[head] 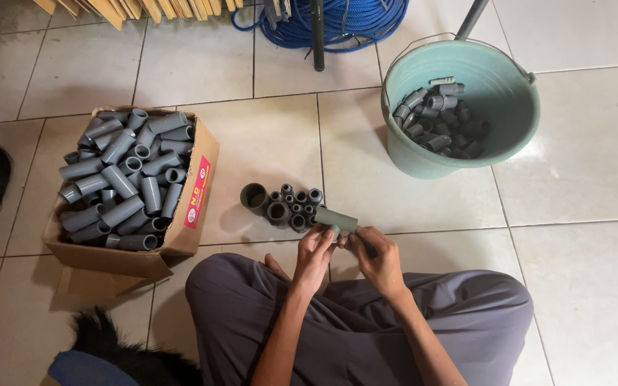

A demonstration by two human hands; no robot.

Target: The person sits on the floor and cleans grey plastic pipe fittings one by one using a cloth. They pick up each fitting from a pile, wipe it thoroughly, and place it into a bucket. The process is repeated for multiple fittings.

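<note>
On the floor (595, 286) a person sits cross-legged at the near edge, knees (366, 314) spread left and right. Just ahead of the knees, the left hand (314, 256) and right hand (378, 259) meet on a tee fitting (336, 219). Right behind that fitting, a cluster of upright pipe sockets (287, 206) stands on the floor. Well to the left lies a cardboard box (184, 236) with pipe pieces (126, 179) heaped in it. Far right, behind the hands, stands a bucket (498, 86) with fittings (438, 121) in its bottom. A coil of rope (352, 21) lies at the far edge, wooden slats (137, 8) to its left.
</note>
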